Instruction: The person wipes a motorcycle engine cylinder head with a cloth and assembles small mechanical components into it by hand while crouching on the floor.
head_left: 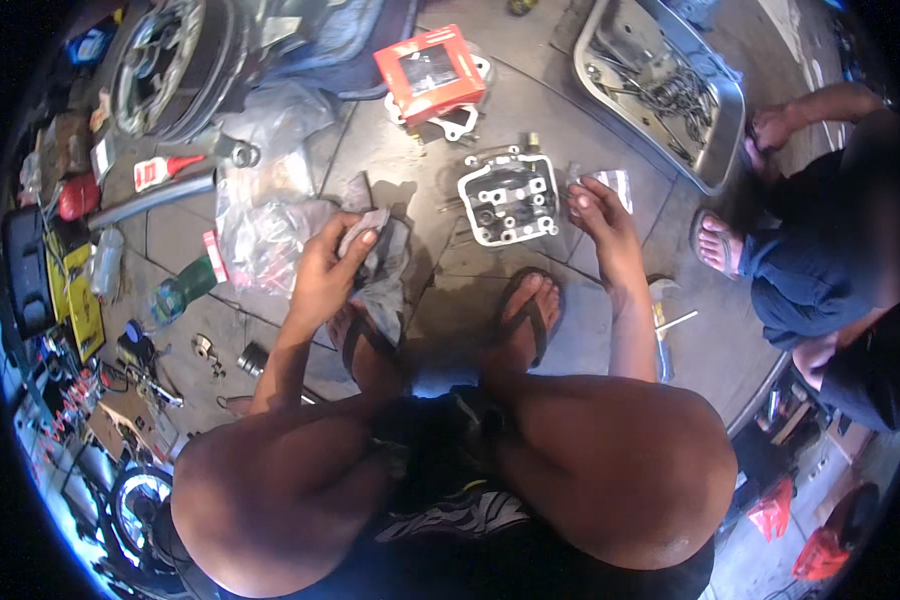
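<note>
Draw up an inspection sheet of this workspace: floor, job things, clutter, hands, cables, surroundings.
Surface: tiled floor, grey-brown.
Job's things: metal engine part lying on the floor; grey rag.
Clutter: plastic bags, green bottle, red box, metal tray of loose parts.
Hands: left hand grips the rag; right hand is beside the engine part, contents unclear.
Cables: none clearly identifiable.
Surroundings: another person beside the tray; wheel at upper left.

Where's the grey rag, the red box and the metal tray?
Grey rag (379,280): head view, its crumpled middle.
Red box (430,74): head view, dark middle of its top.
Metal tray (721,145): head view, its bare wall.
</note>
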Demonstrator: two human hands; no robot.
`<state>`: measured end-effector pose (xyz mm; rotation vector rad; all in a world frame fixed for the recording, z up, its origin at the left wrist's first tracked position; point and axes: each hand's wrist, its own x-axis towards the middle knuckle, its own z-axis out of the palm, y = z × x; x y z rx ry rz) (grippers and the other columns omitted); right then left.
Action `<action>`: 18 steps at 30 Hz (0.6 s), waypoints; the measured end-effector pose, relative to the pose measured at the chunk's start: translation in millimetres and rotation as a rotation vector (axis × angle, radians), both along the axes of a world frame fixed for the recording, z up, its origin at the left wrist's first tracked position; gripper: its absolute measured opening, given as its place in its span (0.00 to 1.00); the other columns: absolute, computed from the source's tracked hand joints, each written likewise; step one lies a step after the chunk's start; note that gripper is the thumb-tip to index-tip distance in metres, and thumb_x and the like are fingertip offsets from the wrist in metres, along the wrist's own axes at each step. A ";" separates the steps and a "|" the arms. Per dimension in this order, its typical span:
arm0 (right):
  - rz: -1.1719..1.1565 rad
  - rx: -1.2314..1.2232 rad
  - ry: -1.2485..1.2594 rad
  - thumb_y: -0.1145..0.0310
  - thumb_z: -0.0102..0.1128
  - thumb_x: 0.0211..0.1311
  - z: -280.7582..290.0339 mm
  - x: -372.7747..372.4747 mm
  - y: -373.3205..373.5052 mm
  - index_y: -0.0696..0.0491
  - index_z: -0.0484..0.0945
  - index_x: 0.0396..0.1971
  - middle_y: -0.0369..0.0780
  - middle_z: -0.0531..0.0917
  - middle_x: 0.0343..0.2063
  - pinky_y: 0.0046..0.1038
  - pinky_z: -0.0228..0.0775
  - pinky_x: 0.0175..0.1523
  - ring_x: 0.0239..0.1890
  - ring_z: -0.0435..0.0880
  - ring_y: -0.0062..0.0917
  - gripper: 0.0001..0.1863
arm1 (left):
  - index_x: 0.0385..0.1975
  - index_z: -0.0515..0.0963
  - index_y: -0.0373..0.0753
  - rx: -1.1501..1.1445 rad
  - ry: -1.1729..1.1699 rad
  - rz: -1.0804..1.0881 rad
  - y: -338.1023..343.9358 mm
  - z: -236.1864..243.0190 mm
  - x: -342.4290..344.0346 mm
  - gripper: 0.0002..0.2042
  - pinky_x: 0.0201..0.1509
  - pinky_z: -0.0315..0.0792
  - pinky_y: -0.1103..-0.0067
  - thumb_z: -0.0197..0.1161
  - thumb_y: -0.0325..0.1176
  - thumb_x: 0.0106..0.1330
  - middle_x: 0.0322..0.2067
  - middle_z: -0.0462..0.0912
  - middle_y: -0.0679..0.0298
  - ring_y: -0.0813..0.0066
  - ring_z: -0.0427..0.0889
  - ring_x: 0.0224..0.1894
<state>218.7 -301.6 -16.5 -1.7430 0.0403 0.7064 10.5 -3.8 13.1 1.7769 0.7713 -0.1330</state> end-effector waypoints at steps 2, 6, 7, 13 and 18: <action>0.142 -0.083 0.051 0.61 0.68 0.61 1.0 0.0 11.1 0.61 0.68 0.60 0.42 0.80 0.49 0.27 0.64 0.62 0.54 0.76 0.27 0.31 | 0.44 0.77 0.32 -0.033 -0.067 0.010 -2.4 -0.9 1.2 0.13 0.38 0.68 0.80 0.58 0.38 0.72 0.28 0.78 0.63 0.80 0.72 0.33; 0.297 -0.010 0.287 0.61 0.67 0.62 -2.7 10.6 25.2 0.59 0.69 0.61 0.41 0.80 0.50 0.25 0.65 0.60 0.53 0.76 0.25 0.31 | 0.45 0.77 0.33 -0.014 -0.090 0.057 2.4 -8.3 -11.0 0.13 0.38 0.68 0.79 0.57 0.38 0.73 0.28 0.77 0.64 0.80 0.72 0.33; 0.278 0.000 0.319 0.61 0.67 0.62 -3.5 13.7 22.4 0.59 0.69 0.61 0.41 0.80 0.50 0.25 0.65 0.59 0.53 0.76 0.24 0.31 | 0.45 0.77 0.33 -0.022 -0.074 0.054 2.6 -6.4 -12.6 0.14 0.38 0.68 0.79 0.57 0.38 0.73 0.28 0.77 0.64 0.80 0.72 0.33; 0.350 -0.024 0.396 0.60 0.65 0.64 -6.3 24.9 18.3 0.54 0.68 0.63 0.36 0.80 0.50 0.25 0.66 0.57 0.52 0.76 0.20 0.30 | 0.44 0.77 0.32 -0.009 -0.031 0.022 -0.8 -6.2 -11.2 0.13 0.38 0.68 0.79 0.58 0.37 0.72 0.28 0.77 0.63 0.80 0.72 0.32; 0.325 -0.060 0.511 0.59 0.63 0.65 -1.6 28.3 19.1 0.48 0.68 0.64 0.34 0.79 0.52 0.29 0.66 0.58 0.55 0.74 0.21 0.28 | 0.44 0.77 0.33 0.044 -0.052 -0.040 -9.3 -11.2 -6.1 0.12 0.40 0.70 0.78 0.59 0.37 0.71 0.30 0.80 0.59 0.74 0.76 0.33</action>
